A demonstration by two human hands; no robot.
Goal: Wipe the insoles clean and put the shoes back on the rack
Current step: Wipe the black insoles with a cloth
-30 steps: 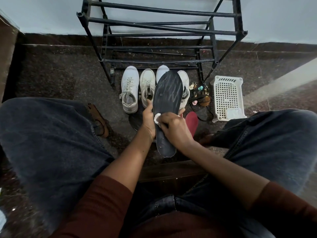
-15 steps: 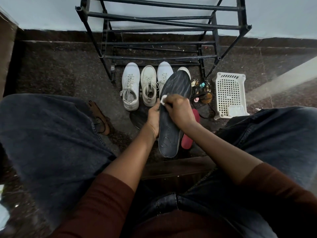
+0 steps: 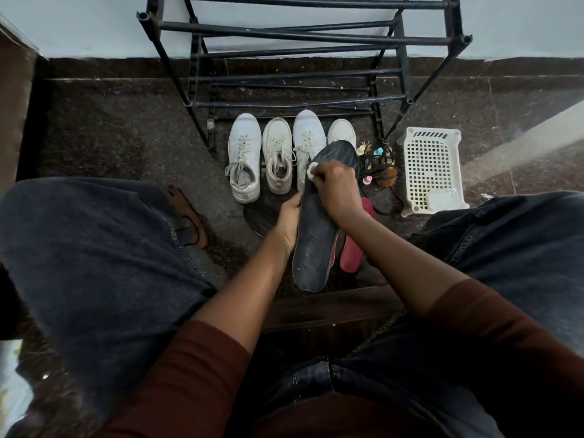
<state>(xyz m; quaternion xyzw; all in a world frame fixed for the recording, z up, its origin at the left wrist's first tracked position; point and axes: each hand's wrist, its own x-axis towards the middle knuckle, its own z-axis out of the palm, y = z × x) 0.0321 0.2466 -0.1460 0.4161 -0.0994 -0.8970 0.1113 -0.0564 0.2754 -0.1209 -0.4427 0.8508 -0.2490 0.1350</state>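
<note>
Dark speckled stone makes up the floor (image 3: 110, 137), which meets a pale blue wall (image 3: 79, 26) along a skirting of the same stone. A black metal rack (image 3: 303, 30) of bare bars stands against that wall. Just in front of the rack, four white shoes (image 3: 278, 156) sit side by side on the floor, toes towards it. In front of the rack's right half, above the floor, the left hand (image 3: 289, 216) grips the left edge of a dark insole (image 3: 313, 245). The insole's toe end points at the rack and covers part of the two right-hand shoes. The right hand (image 3: 335, 188) has its fingers bunched, pinching a small white wad (image 3: 313, 170) against the toe half of the insole. Red insoles (image 3: 352, 251) lie on the floor under the right wrist, and another dark insole (image 3: 259, 216) lies under the left hand. A white perforated plastic basket (image 3: 431, 165) rests on the floor just right of the rack's front right leg, with a tangle of small objects (image 3: 379, 165) between it and the shoes. A strip of dark wood (image 3: 331, 308) crosses between the person's knees, on the near side of the insoles from the rack.
</note>
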